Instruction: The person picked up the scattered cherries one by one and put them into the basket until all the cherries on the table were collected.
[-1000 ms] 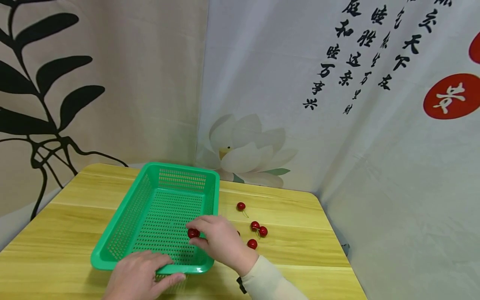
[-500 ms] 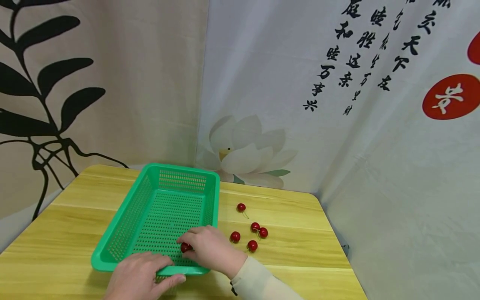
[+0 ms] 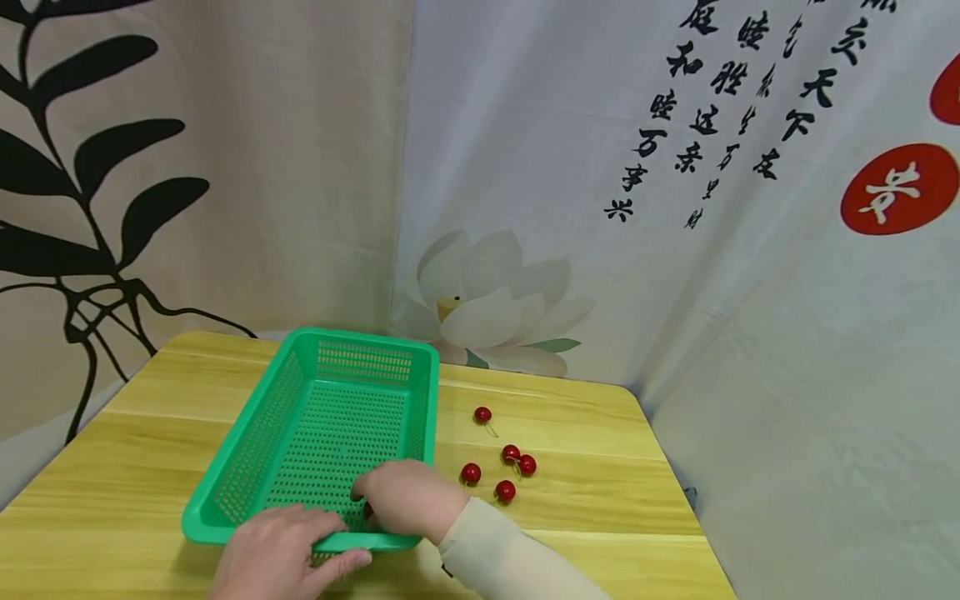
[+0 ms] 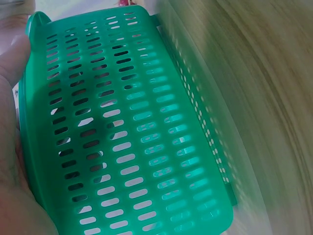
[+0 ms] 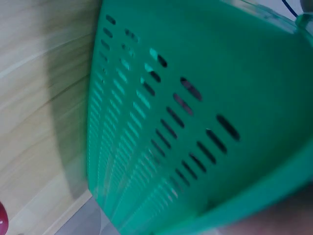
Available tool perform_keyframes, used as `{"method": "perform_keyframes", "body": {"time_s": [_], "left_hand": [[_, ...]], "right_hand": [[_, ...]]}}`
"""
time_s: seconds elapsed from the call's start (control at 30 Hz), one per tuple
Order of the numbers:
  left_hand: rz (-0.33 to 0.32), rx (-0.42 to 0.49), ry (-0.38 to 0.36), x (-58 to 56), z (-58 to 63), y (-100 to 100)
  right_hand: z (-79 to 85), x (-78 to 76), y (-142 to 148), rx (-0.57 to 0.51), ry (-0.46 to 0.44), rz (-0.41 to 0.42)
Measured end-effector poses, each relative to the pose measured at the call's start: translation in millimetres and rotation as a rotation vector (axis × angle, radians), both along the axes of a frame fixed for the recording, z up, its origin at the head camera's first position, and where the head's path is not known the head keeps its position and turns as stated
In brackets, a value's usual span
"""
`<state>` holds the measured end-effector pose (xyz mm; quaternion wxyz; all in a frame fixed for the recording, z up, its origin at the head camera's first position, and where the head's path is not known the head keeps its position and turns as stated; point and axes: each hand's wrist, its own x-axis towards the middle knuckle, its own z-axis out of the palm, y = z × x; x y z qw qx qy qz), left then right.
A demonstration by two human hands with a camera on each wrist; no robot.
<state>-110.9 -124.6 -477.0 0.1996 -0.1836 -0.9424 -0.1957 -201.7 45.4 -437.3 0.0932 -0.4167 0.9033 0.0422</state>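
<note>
A green perforated plastic basket [image 3: 433, 392] stands on the wooden table. My left hand [image 3: 273, 550] grips its near rim, the thumb outside and the fingers over the edge. In the left wrist view the thumb lies against the rim beside the slotted basket wall [image 4: 132, 122]. My right hand [image 3: 412, 500] is lowered inside the basket's near right corner, its fingers curled round a dark red cherry [image 3: 368, 510] that is mostly hidden. From the right wrist, the basket's side wall [image 5: 195, 122] blocks most of that hand.
To the right of the basket, several red cherries with stems lie on the table: a far one [image 3: 483, 414], a touching pair [image 3: 519, 460] and a near one [image 3: 505, 492]. A printed curtain [image 3: 510, 167] hangs behind the table [image 3: 585, 517].
My right hand has moved left and down into the basket with the cherry, uncovering another cherry on the table. The left hand has kept its grip on the rim.
</note>
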Motion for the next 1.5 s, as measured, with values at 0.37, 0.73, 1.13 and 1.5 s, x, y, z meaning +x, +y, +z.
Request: {"method": "perform_keyframes", "body": {"time_s": [0.37,0.73,1.13,1.5], "left_hand": [[0.015,-0.004,-0.035,1.2,2.0,2.2],[0.027,-0.021,-0.062,-1.1,2.7,3.4],[0.032,-0.036,-0.075,-0.4,3.9,2.1],[0.024,-0.031,-0.069,0.8,5.0,2.8]], "right_hand": [[-3.0,0.0,-11.4,0.105,-0.016,-0.042],[45.9,-8.0,66.7,-0.496,0.085,-0.051],[-13.1,14.6,146.9,-0.398,0.042,-0.305],[-41.6,17.9,148.6,-0.291,0.179,-0.271]]}}
